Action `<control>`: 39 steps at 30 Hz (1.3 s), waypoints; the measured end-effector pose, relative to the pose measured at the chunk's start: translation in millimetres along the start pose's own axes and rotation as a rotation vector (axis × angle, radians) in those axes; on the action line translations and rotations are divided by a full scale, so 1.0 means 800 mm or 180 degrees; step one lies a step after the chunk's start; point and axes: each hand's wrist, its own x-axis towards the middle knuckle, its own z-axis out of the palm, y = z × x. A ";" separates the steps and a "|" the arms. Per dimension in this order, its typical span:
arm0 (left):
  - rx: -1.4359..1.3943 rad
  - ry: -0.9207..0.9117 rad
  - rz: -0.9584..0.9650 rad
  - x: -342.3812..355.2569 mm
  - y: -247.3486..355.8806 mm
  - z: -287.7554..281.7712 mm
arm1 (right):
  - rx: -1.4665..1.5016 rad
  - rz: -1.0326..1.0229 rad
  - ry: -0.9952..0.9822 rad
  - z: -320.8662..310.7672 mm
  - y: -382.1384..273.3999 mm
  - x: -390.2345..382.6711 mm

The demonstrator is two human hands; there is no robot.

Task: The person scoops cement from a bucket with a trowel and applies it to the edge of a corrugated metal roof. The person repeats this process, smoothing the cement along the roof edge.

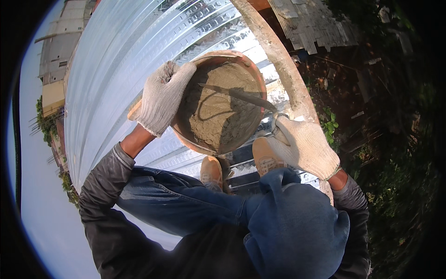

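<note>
Can't see the trowel (241, 96) handle at all, the gloved right hand (304, 146) swallows it. The left hand (161, 97) covers the mortar pan (223, 102) rim's left side. Knees hide the near roof sheet (130, 46).
</note>
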 end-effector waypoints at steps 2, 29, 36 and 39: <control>0.0120 0.0038 0.0071 0.006 -0.006 -0.003 | -0.0107 0.0105 -0.0232 0.003 -0.021 0.020; -0.0136 0.0068 0.0072 0.011 -0.004 -0.001 | 0.3214 0.0124 -0.0938 0.008 0.011 0.011; -0.0227 0.0045 -0.0033 0.026 -0.036 -0.013 | 0.1793 0.0709 0.0478 -0.040 0.074 -0.011; -0.0201 0.0069 -0.0020 0.025 -0.038 -0.016 | 0.1679 0.1725 0.0280 -0.035 0.077 0.020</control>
